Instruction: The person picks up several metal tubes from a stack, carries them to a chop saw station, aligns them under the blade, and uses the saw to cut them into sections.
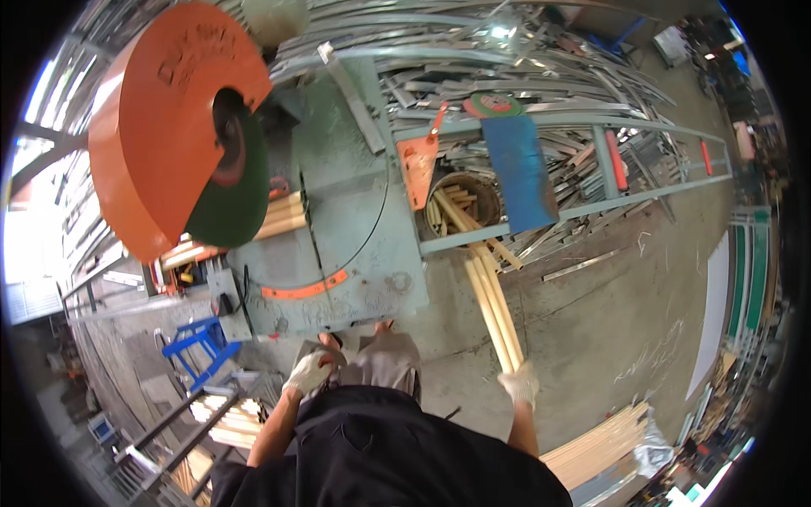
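Observation:
My right hand, in a white knitted glove, is closed round the near ends of several long tan tubes. They slant away from it, and their far ends reach the side of a round bin holding more tan pieces. In a similar glove, my left hand is low by my left thigh; its fingers are too small to make out. In front of me stands a green-grey cutting machine table. An orange guard partly covers its dark green cutting disc. More tan tubes lie beside the disc.
A grey frame runs right from the table, with a blue sheet draped over it. Metal offcuts pile up behind. A blue stool stands at left. Stacks of tan lengths lie at lower left and lower right.

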